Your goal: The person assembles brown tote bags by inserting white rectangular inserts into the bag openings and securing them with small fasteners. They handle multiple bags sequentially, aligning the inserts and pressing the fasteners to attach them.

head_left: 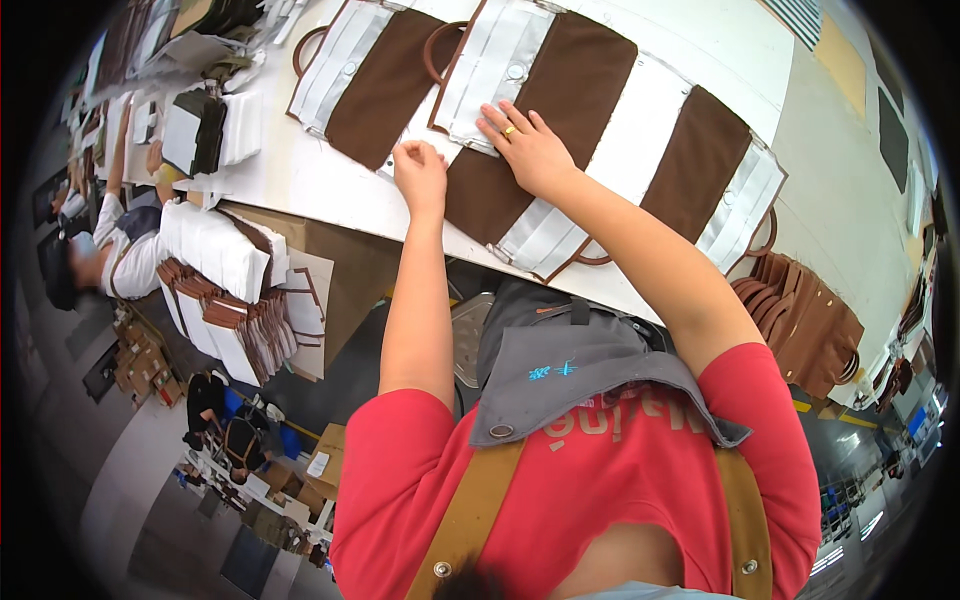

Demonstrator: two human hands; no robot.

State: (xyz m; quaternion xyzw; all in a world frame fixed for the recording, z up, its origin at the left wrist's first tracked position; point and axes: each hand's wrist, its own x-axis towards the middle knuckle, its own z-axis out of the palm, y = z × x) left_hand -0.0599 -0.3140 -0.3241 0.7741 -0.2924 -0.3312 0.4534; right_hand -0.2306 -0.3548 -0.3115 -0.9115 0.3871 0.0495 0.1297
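Note:
My right hand (530, 150) lies flat with fingers spread on an unsewn-looking bag piece (585, 75), made of brown cloth with a white-and-silver panel, a brown rim and a round handle. My left hand (420, 175) is closed in a pinch beside that piece's left edge; whatever is between its fingers is too small to make out. A similar bag piece (375, 85) lies to the left, its lower corner close to my left hand. Another such piece (700, 165) lies to the right, under and beyond my right forearm, with its handle toward me.
All of this rests on a white worktable (335, 190). Brown leather bag parts (800, 325) are stacked at the right. On the left stand bundles of white and brown-edged panels (230, 310) and a dark stack (205, 130). A co-worker (125, 240) works at the far left.

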